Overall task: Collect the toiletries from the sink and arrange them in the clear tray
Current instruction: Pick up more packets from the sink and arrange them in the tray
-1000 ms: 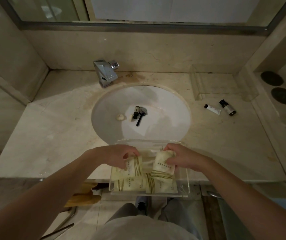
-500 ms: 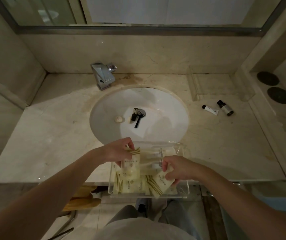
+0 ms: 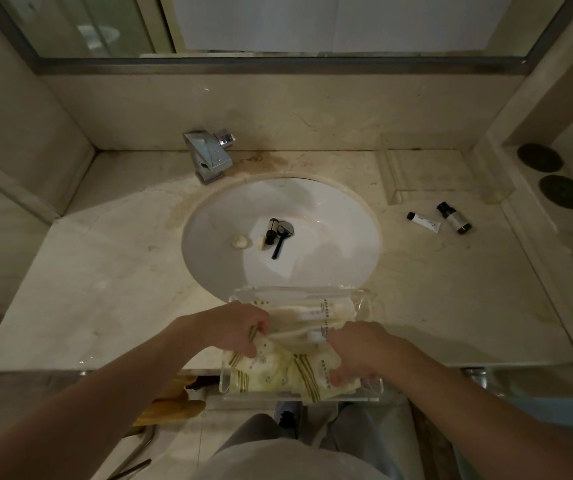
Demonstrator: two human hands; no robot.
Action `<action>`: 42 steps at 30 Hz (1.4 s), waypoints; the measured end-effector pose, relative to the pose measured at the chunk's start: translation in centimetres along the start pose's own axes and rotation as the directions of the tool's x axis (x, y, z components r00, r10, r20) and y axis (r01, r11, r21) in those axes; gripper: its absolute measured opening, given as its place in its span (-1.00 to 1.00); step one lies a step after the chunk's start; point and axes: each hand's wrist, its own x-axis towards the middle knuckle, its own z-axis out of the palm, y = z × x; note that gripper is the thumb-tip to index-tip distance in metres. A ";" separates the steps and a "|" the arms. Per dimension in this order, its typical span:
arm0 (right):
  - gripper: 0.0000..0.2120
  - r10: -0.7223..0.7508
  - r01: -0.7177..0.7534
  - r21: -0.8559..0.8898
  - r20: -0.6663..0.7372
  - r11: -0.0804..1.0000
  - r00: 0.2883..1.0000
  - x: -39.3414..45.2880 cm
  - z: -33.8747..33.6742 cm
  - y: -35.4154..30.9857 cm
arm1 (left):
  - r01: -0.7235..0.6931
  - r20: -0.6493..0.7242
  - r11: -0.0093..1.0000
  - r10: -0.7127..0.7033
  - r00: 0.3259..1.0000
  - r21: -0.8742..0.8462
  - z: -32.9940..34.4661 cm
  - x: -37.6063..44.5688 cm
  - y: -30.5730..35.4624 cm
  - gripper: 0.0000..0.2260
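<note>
Progress of the collection, read left to right with the sink basin (image 3: 313, 209) as landmark. Behind the basin's left rim stands the chrome faucet (image 3: 209, 155). Inside the basin, uncollected: a pale soap piece (image 3: 239, 241) left of the drain, a small dark-capped bottle (image 3: 271, 231) at the drain, and a black razor-like tool (image 3: 279, 244) just right of it. At the basin's near edge sits the clear tray (image 3: 368, 393), overhanging the counter front and already holding several cream sachets (image 3: 271, 375) and long wrapped packets (image 3: 326, 308). The left hand (image 3: 233, 327) pinches a striped sachet at the tray's left side; the right hand (image 3: 361, 351) has its fingers curled onto the sachets at the tray's right side, pressing or gripping them; which cannot be told. Right of the basin, on the counter, lie a white tube (image 3: 423, 222) and a dark bottle (image 3: 453, 218), side by side, with a second clear tray (image 3: 394, 183) behind them. Judged state: packets are being arranged; the three basin items remain to be gathered.
</note>
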 end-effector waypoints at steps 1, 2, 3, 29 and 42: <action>-0.44 0.018 -0.020 -0.100 -0.019 0.995 1.000 0.2 -0.2 -0.2 | -0.005 -0.007 1.000 0.005 1.000 0.016 0.2 0.1 0.0 -0.70; -0.38 0.031 -0.037 -0.174 -0.034 0.984 0.999 0.4 -0.3 -0.5 | -0.016 -0.010 0.999 0.017 1.000 0.034 0.3 0.2 0.0 -0.75; -0.33 0.037 -0.046 -0.229 -0.046 0.972 0.998 0.5 -0.4 -0.7 | -0.023 -0.011 0.999 0.024 1.000 0.049 0.4 0.4 -0.1 -0.81; -0.28 0.057 -0.069 -0.113 -0.105 0.991 0.993 0.7 -0.2 -1.2 | 0.090 -0.153 0.825 -0.005 0.988 0.558 0.7 0.5 3.3 -0.56; -0.77 0.056 -0.057 0.006 -0.311 0.998 0.949 2.1 -0.8 -0.2 | 0.039 -0.017 0.873 -0.035 0.999 0.487 1.7 0.9 3.9 -0.66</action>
